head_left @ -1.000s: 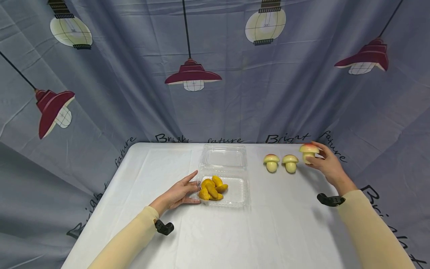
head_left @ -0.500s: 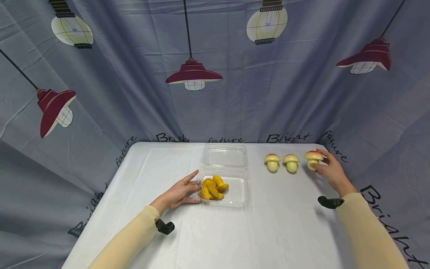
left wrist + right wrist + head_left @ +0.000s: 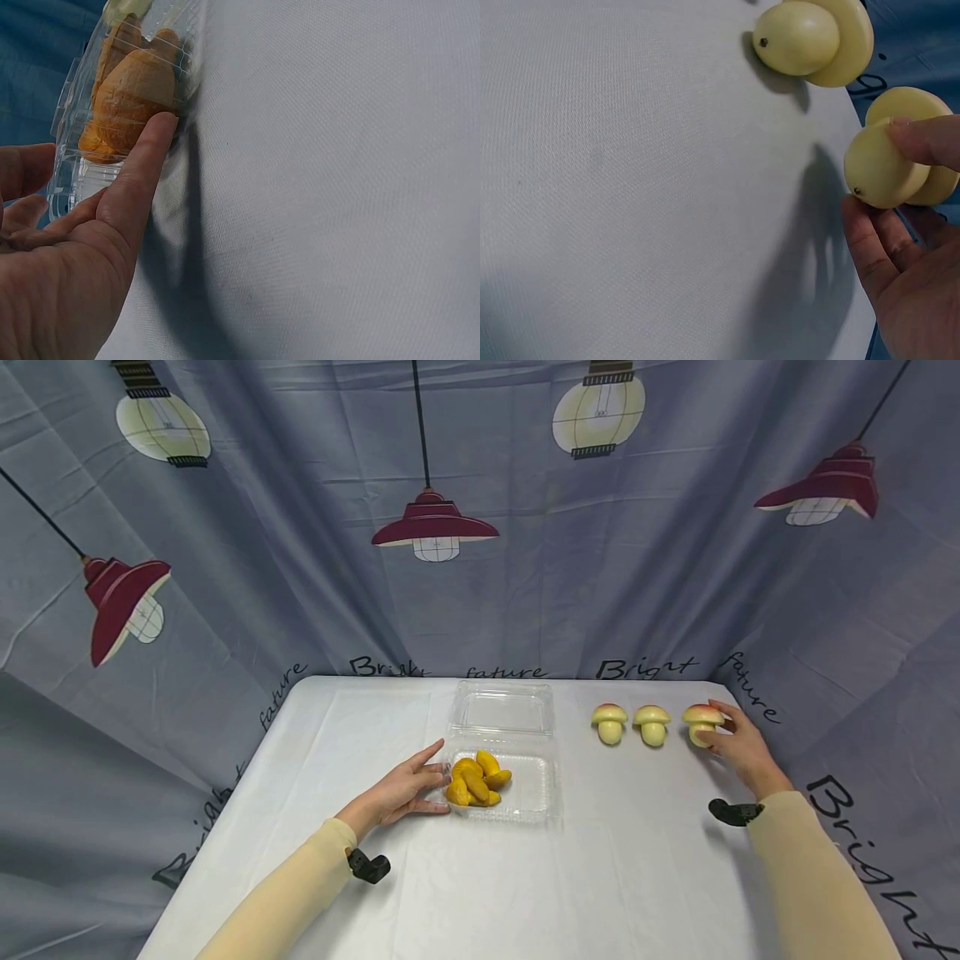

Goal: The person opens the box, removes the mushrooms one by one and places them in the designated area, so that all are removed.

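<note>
At the back right, my right hand (image 3: 742, 747) pinches a mushroom (image 3: 703, 724) with a red-tinged cap and pale yellow stem. The right wrist view shows thumb and fingers around its stem (image 3: 877, 169). Two similar mushrooms stand to its left: the middle mushroom (image 3: 652, 727) and the leftmost mushroom (image 3: 609, 724). My left hand (image 3: 401, 789), fingers spread and fairly straight, touches the left side of a clear plastic clamshell box (image 3: 528, 785). Inside that box, several yellow-orange lumpy pieces (image 3: 472, 783) lie heaped at the left. In the left wrist view, the thumb (image 3: 142, 172) lies along the box wall.
The box's lid (image 3: 502, 708) is folded back flat toward the rear of the white-covered table (image 3: 480, 893). A grey-blue curtain (image 3: 300, 568) printed with lamps hangs behind and at both sides. Each wrist carries a black camera mount (image 3: 367, 866).
My right hand has brought its mushroom down and slightly right, into line with the other two. The left hand stays at the box.
</note>
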